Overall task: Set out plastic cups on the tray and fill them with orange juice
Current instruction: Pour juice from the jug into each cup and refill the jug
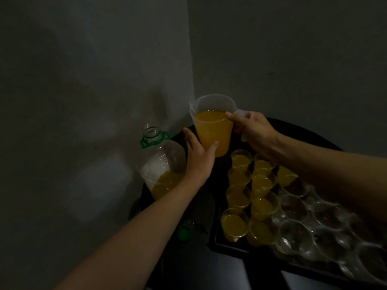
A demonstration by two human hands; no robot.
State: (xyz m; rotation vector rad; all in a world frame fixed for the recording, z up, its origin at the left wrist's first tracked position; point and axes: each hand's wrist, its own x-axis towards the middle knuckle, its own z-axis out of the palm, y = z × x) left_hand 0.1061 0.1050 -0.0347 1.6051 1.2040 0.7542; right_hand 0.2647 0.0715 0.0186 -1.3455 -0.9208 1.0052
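Left forearm (129, 237) nearest the lens, running from the lower left of the frame up to centre. Left hand (199, 158): fingers straight, palm laid against the lower left side of the jug (211, 135), thumb touching its front near the base; it steadies the jug and does not clasp it. Right hand (251, 130) enters from the right, fingers curled round the jug's handle, thumb on the rim: a firm grasp. Jug count: 1, translucent, upright, about two-thirds full of orange juice (209, 118), held off the table (314, 132) at upper centre, just past the tray's far left end. Tray (217, 241): 1, dark, near left corner visible at lower centre; its right part runs out of frame. Filled cups (233, 223): 9 counted, in two columns of 4 along the tray's left side plus 1 starting a third column. Empty cups (295, 233): clear, packed rim to rim over the rest of the tray; exact count cannot be told, since the right arm and the dim light hide some. Bottle (161, 164): 1, large, clear, green neck ring, uncapped, juice only in its lower part, standing at the table's left edge close to the wall (83, 101). Green cap (184, 232): 1, near the tray's near left corner. Open room: a narrow strip of bare table between bottle and tray; the wall corner rises just behind the jug.
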